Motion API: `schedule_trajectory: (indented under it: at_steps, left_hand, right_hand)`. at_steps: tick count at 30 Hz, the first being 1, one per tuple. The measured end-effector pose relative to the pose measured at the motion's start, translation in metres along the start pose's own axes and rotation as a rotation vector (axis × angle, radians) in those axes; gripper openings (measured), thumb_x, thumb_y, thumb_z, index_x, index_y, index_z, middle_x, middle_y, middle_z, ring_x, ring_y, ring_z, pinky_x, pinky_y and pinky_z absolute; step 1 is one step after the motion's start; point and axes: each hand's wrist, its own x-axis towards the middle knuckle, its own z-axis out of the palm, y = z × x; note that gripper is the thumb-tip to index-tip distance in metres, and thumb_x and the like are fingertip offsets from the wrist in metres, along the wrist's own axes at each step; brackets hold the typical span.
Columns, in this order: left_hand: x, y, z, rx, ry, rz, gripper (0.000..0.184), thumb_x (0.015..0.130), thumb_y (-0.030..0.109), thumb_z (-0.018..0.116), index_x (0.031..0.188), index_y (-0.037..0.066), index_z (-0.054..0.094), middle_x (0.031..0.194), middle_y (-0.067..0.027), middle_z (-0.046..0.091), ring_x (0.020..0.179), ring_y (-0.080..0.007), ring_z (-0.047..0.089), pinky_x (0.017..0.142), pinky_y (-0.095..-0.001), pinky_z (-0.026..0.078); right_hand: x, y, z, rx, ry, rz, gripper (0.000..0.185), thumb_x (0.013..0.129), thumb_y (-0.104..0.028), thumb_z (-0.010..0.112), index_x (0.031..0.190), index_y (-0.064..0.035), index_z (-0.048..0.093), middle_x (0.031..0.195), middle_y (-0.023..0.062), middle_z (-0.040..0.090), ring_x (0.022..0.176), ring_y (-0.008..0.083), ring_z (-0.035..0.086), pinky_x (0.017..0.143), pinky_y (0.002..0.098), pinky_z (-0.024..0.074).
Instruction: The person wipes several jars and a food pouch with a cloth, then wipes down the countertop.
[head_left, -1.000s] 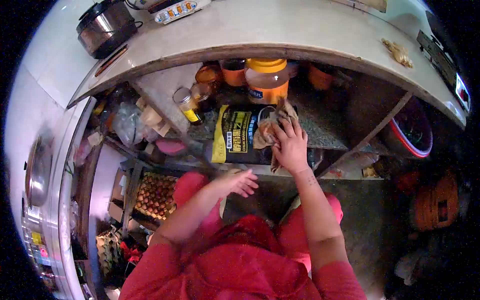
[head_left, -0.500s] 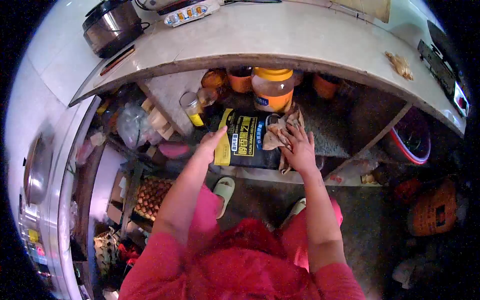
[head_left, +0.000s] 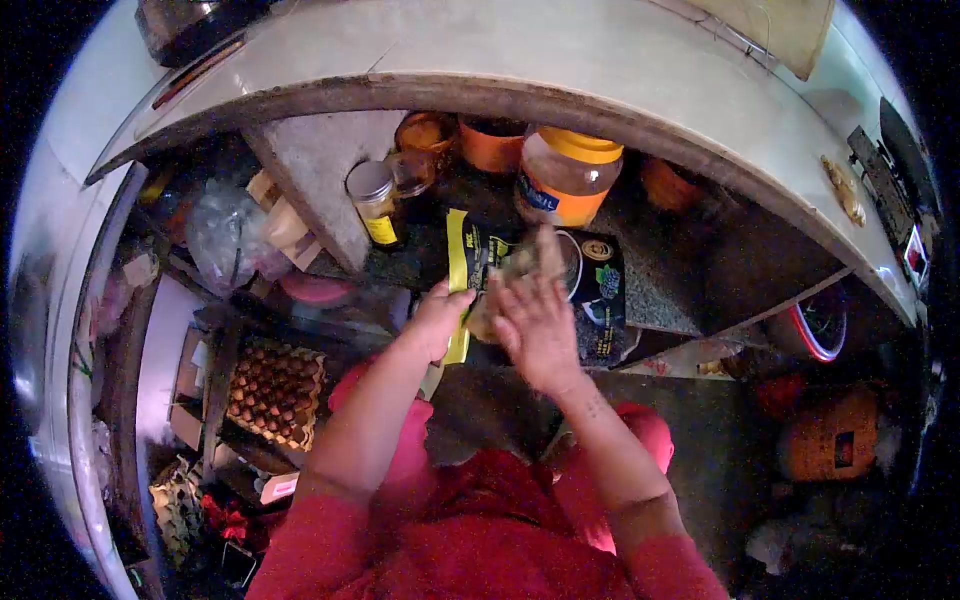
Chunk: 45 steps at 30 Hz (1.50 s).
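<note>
A black plastic bag (head_left: 606,302) with a yellow strip along its left edge lies on the shelf under the counter. My left hand (head_left: 438,318) grips that yellow edge, thumb on top. Over the bag's middle, my right hand (head_left: 538,325) presses a crumpled brown rag (head_left: 484,322) against its face; motion blurs the fingers and the rag. Just behind the bag stands a big clear jar with a yellow lid (head_left: 575,146) and an orange label. A smaller glass jar with a metal lid (head_left: 371,182) is at the back left.
Orange pots (head_left: 490,148) sit deeper in the shelf. Above runs the pale counter edge (head_left: 480,92). A tray of brown eggs (head_left: 272,392) is low on the left, beside plastic bags (head_left: 222,238). A red-rimmed basin (head_left: 822,320) and an orange sack (head_left: 832,440) are at right.
My right hand, with the rag, has swept left across the bag, uncovering its right part. My left hand still holds the yellow edge. The view has shifted.
</note>
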Motion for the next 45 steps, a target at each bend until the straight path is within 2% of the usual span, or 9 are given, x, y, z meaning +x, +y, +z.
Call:
schedule_trajectory:
  at_steps: [3, 4, 7, 13, 21, 27, 33, 37, 45]
  left_hand:
    - [0.001, -0.006, -0.003, -0.156, -0.007, 0.004, 0.026, 0.09, 0.007, 0.052, 0.116, 0.007, 0.055, 0.106, -0.0057, 0.062, 0.095, -0.017, 0.059, 0.084, -0.0335, 0.049]
    - [0.001, -0.008, 0.0, -0.185, 0.041, 0.056, 0.02, 0.086, 0.009, 0.056, 0.106, 0.005, 0.061, 0.097, -0.0088, 0.065, 0.084, -0.0229, 0.064, 0.073, -0.0377, 0.053]
    - [0.01, -0.014, -0.006, -0.116, 0.07, 0.003, 0.023, 0.089, 0.005, 0.052, 0.112, 0.007, 0.056, 0.099, -0.0051, 0.062, 0.088, -0.0175, 0.06, 0.079, -0.0345, 0.05]
    - [-0.009, 0.0, 0.005, 0.006, 0.155, -0.006, 0.015, 0.087, 0.007, 0.059, 0.101, 0.006, 0.061, 0.086, -0.0041, 0.064, 0.073, -0.018, 0.061, 0.065, -0.0352, 0.051]
    - [-0.011, -0.004, 0.004, 0.042, 0.111, -0.022, 0.019, 0.087, 0.006, 0.059, 0.106, 0.006, 0.061, 0.093, -0.0051, 0.065, 0.08, -0.0182, 0.063, 0.072, -0.0352, 0.052]
    - [-0.012, -0.006, 0.008, 0.076, 0.091, 0.033, 0.021, 0.088, 0.006, 0.058, 0.109, 0.005, 0.061, 0.094, -0.0049, 0.065, 0.081, -0.0168, 0.061, 0.071, -0.0337, 0.05]
    - [-0.012, -0.007, 0.009, 0.179, 0.161, -0.003, 0.017, 0.09, 0.005, 0.054, 0.106, 0.005, 0.061, 0.09, -0.0034, 0.063, 0.078, -0.015, 0.059, 0.07, -0.031, 0.049]
    - [0.001, -0.02, 0.0, 0.101, 0.056, -0.028, 0.018, 0.091, 0.005, 0.05, 0.107, 0.006, 0.059, 0.091, -0.0035, 0.062, 0.079, -0.0135, 0.058, 0.07, -0.0288, 0.049]
    - [-0.014, -0.018, 0.009, 0.289, 0.116, 0.004, 0.026, 0.09, 0.003, 0.054, 0.115, 0.001, 0.055, 0.099, -0.0066, 0.063, 0.089, -0.0179, 0.059, 0.079, -0.0319, 0.048]
  right_hand:
    - [-0.002, -0.025, 0.03, 0.138, 0.011, -0.086, 0.061, 0.093, -0.032, 0.048, 0.146, -0.0108, 0.027, 0.142, 0.0153, 0.04, 0.133, 0.035, 0.034, 0.112, 0.0459, 0.0213]
    - [-0.001, -0.023, 0.032, 0.122, 0.018, -0.092, 0.06, 0.091, -0.03, 0.05, 0.144, -0.0116, 0.031, 0.141, 0.0142, 0.041, 0.132, 0.034, 0.035, 0.111, 0.0463, 0.0219]
    - [0.009, -0.015, 0.019, -0.001, 0.027, -0.053, 0.055, 0.085, -0.025, 0.054, 0.138, -0.0135, 0.043, 0.138, 0.0111, 0.045, 0.131, 0.0313, 0.038, 0.11, 0.0491, 0.0224]
    - [0.011, 0.027, -0.01, -0.27, 0.071, 0.147, 0.051, 0.077, -0.02, 0.058, 0.127, -0.0152, 0.055, 0.133, 0.004, 0.05, 0.13, 0.0251, 0.039, 0.109, 0.0556, 0.0212]
    - [-0.003, 0.093, -0.019, -0.203, 0.25, 0.385, 0.054, 0.077, -0.012, 0.059, 0.13, -0.0056, 0.049, 0.138, 0.0128, 0.045, 0.129, 0.0346, 0.039, 0.106, 0.0476, 0.0322]
    - [-0.002, 0.079, -0.015, -0.298, 0.292, 0.244, 0.053, 0.075, -0.012, 0.06, 0.128, -0.0107, 0.052, 0.135, 0.0114, 0.048, 0.126, 0.039, 0.041, 0.106, 0.0471, 0.0322]
    - [0.008, 0.018, -0.007, -0.051, 0.212, -0.001, 0.05, 0.073, -0.012, 0.063, 0.122, -0.0091, 0.055, 0.123, 0.0112, 0.054, 0.119, 0.0357, 0.047, 0.103, 0.0472, 0.035]
    - [-0.004, -0.016, 0.047, 0.245, 0.127, -0.076, 0.058, 0.076, -0.011, 0.059, 0.132, -0.0043, 0.045, 0.126, 0.0162, 0.052, 0.125, 0.0392, 0.041, 0.109, 0.0502, 0.0261]
    - [-0.004, 0.036, -0.01, -0.351, 0.047, 0.049, 0.062, 0.072, -0.019, 0.064, 0.132, -0.0203, 0.048, 0.133, 0.003, 0.048, 0.13, 0.0252, 0.036, 0.109, 0.0514, 0.0237]
